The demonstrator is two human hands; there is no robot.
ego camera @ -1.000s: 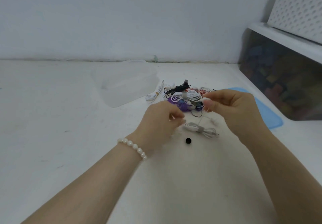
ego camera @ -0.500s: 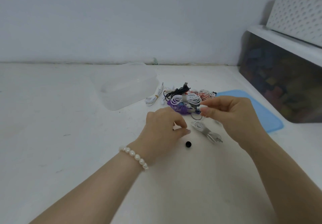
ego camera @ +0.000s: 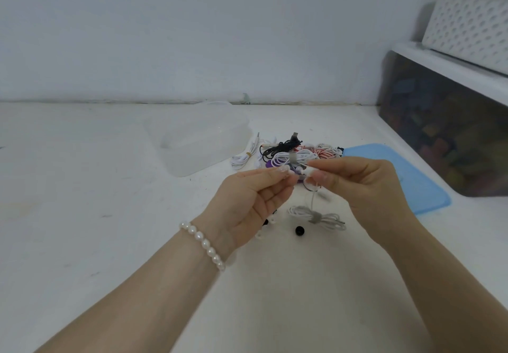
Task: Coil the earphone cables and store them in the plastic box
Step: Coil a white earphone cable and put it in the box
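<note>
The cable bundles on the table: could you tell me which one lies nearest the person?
The white bundle with a grey strap, lying alone below the right hand; the rest sit heaped farther back.

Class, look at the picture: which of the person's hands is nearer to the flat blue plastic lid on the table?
Right. The right hand is raised just left of the flat blue plastic lid, partly overlapping its near edge in view; the left hand is farther left, beyond the right hand.

Soft even light, faint shadows, no glare, wide-angle bending at edges

Tied white earphone coil (ego camera: 316, 216) near cable pile (ego camera: 297, 155), beside clear plastic box (ego camera: 203, 144)
</note>
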